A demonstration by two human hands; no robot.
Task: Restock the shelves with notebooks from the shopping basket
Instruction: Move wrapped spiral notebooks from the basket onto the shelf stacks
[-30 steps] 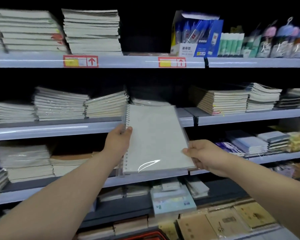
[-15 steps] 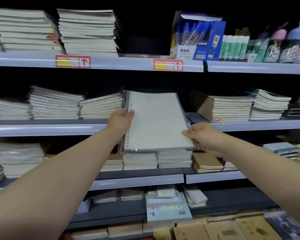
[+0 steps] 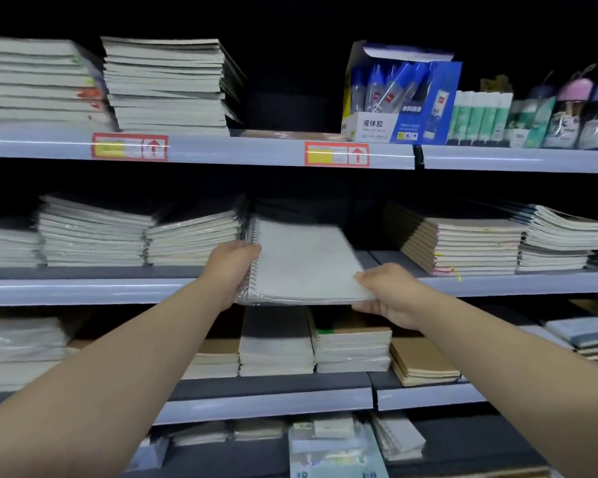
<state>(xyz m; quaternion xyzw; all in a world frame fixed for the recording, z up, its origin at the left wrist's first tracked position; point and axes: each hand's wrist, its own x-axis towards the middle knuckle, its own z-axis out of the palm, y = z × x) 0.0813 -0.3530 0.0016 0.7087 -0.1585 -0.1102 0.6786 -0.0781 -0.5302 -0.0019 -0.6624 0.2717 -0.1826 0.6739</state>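
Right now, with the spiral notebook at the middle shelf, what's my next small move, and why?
Probably slide the notebook deeper into the gap between the stacks on the middle shelf. The left hand and right hand grip its near end, which overhangs the shelf edge.

Blue box of glue bottles, green glue sticks beside it, red-framed price labels

A stationery shop — tiered shelves with price tags, stacked notebooks.
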